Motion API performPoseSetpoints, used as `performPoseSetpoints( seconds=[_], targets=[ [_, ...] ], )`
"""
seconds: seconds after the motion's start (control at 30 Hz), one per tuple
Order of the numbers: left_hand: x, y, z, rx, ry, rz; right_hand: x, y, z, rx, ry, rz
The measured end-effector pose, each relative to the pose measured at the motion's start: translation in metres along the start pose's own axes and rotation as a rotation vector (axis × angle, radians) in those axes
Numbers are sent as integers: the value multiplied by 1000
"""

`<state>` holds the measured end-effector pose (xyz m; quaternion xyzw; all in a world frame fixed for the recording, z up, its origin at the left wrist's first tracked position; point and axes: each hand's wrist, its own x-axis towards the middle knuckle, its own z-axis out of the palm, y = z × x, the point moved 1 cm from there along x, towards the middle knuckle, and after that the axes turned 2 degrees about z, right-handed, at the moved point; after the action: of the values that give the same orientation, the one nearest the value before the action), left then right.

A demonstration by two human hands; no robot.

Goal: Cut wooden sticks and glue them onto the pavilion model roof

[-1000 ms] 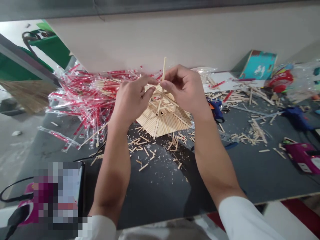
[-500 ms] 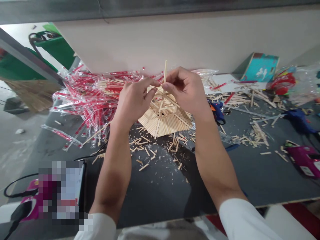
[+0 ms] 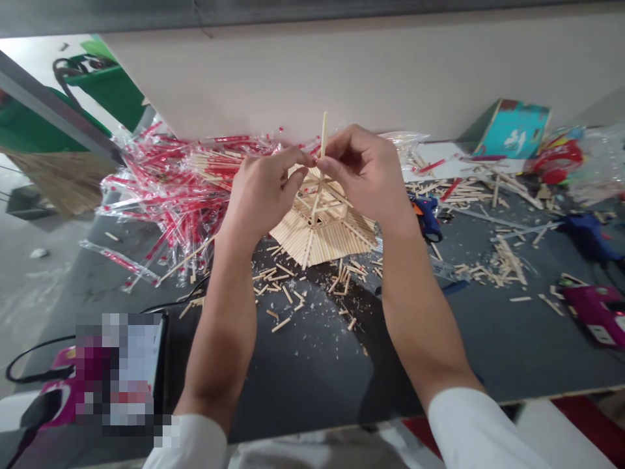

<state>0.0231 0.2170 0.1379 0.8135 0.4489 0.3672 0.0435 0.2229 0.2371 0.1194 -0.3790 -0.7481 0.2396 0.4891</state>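
Note:
A pale wooden stick [image 3: 324,130] stands upright above a many-sided model [image 3: 327,246] built of rows of thin wooden sticks, with slanting sticks rising to a peak. My right hand [image 3: 366,172] pinches the upright stick low down between thumb and forefinger. From the left, my left hand [image 3: 266,192] meets the same spot, its forefinger tip against the stick's lower part and its thumb just below. The exact contact at the stick's foot is partly hidden by my fingers. Both hands are over the far half of the model.
Plastic-wrapped sticks with red ends [image 3: 170,202] are heaped at left. Stick offcuts [image 3: 288,293] litter the dark table [image 3: 312,391]. A blue glue gun [image 3: 428,218] lies by my right forearm. At right are a magenta box [image 3: 593,312] and a turquoise panel [image 3: 515,130]; a blurred-out screen [image 3: 139,365] sits front left.
The hands stay at the upright stick. My left forefinger tip has shifted slightly up and right, closer to my right fingertips. The camera view has moved a little.

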Motion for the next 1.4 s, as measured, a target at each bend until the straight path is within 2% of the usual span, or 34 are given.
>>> performPoseSetpoints(
  seconds=[0.77,1.4],
  targets=[
    [-1,-3,0,28,-42,-11,0,-4,-2,-8,27,-2],
    [-1,1,-2,-9,-17,-37,0,-5,-2,-26,13,53]
  ],
)
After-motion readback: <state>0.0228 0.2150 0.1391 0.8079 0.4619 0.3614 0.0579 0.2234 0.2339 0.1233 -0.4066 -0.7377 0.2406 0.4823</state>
